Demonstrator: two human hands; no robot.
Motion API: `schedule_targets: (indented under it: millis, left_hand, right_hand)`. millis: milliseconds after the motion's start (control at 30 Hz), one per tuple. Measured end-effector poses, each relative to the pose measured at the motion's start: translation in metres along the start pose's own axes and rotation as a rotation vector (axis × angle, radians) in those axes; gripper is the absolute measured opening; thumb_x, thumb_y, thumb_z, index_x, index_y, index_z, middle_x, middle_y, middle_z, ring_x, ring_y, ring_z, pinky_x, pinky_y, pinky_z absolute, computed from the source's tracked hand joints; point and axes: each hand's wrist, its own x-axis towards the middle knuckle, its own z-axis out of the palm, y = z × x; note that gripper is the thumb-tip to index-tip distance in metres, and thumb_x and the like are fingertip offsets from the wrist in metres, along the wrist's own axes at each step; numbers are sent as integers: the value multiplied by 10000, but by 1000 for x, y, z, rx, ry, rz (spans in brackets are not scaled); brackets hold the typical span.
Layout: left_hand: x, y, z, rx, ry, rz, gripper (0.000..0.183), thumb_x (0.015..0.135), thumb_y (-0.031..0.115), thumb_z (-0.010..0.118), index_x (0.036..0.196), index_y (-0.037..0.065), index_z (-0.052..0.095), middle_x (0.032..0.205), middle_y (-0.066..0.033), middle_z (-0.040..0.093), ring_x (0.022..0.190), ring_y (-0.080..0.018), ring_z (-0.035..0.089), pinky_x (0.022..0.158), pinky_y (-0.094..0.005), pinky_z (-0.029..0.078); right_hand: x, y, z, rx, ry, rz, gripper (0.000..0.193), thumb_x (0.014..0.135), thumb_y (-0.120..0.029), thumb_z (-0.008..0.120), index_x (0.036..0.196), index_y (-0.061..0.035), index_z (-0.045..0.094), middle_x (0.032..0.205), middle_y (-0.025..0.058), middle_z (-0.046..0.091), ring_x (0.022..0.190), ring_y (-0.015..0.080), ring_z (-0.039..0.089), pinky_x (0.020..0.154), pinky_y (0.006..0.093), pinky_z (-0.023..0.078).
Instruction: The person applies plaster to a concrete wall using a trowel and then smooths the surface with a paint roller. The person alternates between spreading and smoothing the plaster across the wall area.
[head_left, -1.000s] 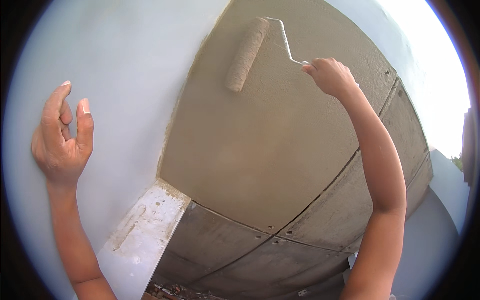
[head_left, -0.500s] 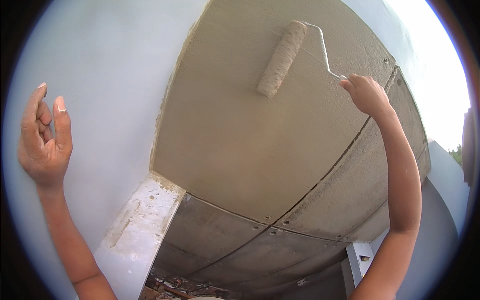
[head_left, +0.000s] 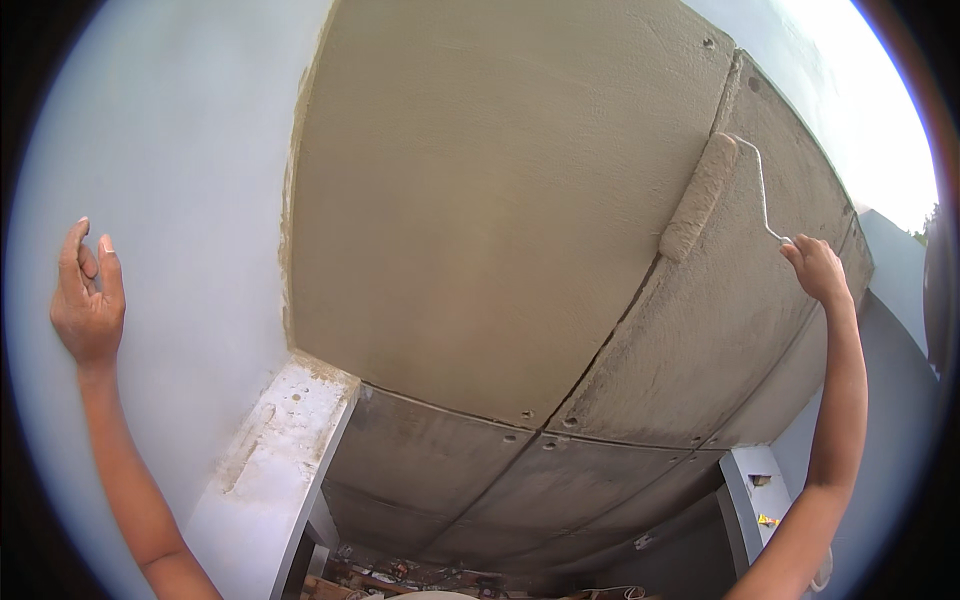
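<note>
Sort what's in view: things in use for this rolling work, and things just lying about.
In use:
- long, fuzzy brownish paint roller with bent metal frame, held in the right hand
- flat grey-brown panels behind the roller

Lying about:
- small yellow object by the white post, kind unclear
- jumbled clutter along the lower edge

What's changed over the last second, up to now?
The right hand has carried the paint roller rightward, off the middle of the large panel and onto the dark seam at its right side. Nothing was taken hold of or let go. The right hand still grips the handle; the left hand stays raised and empty.
</note>
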Motion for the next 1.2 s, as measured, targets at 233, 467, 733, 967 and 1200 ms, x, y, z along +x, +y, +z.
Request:
schedule_targets:
  millis: [233, 467, 733, 967, 1200]
  left_hand:
    - [3, 25, 5, -106, -54, -81, 329, 933, 67, 696, 1251, 47, 616, 662, 21, 435, 506, -66, 376, 441, -235, 327]
    - [6, 39, 29, -197, -63, -80, 328, 913, 72, 695, 1227, 36, 610, 629, 15, 426, 478, -89, 386, 429, -263, 333]
    - [3, 33, 32, -248, 19, 38, 308, 897, 50, 690, 1188, 15, 596, 626, 9, 446, 451, -109, 387, 414, -269, 319]
    - [0, 42, 32, -351, 67, 25, 315, 886, 26, 688, 1184, 2, 586, 628, 6, 465, 439, -94, 367, 403, -255, 287]
    - [-1, 36, 29, -401, 104, 23, 345, 880, -2, 688, 1203, -7, 569, 630, 4, 471, 452, -90, 367, 401, -246, 274]
  right_hand:
    - [-116, 42, 75, 318, 149, 213, 451, 1013, -359, 615, 795, 28, 535, 754, 221, 575, 705, 380, 571, 674, 490, 446]
    - [-240, -217, 104, 1725, -204, 463, 380, 1074, -439, 522, 980, -71, 543, 659, -1, 505, 445, 77, 480, 366, 254, 395]
    - [-194, -439, 73, 2106, -416, 503, 526, 1065, -553, 455, 1025, -35, 534, 638, 3, 486, 430, 98, 466, 363, 268, 387]
    - [-128, -476, 82, 1828, -188, 448, 512, 1080, -538, 419, 911, -63, 504, 606, -3, 460, 405, 105, 439, 354, 282, 381]
    - [16, -463, 21, 1317, 81, 389, 533, 1125, -467, 297, 806, -80, 477, 591, 5, 451, 430, 126, 473, 390, 322, 445]
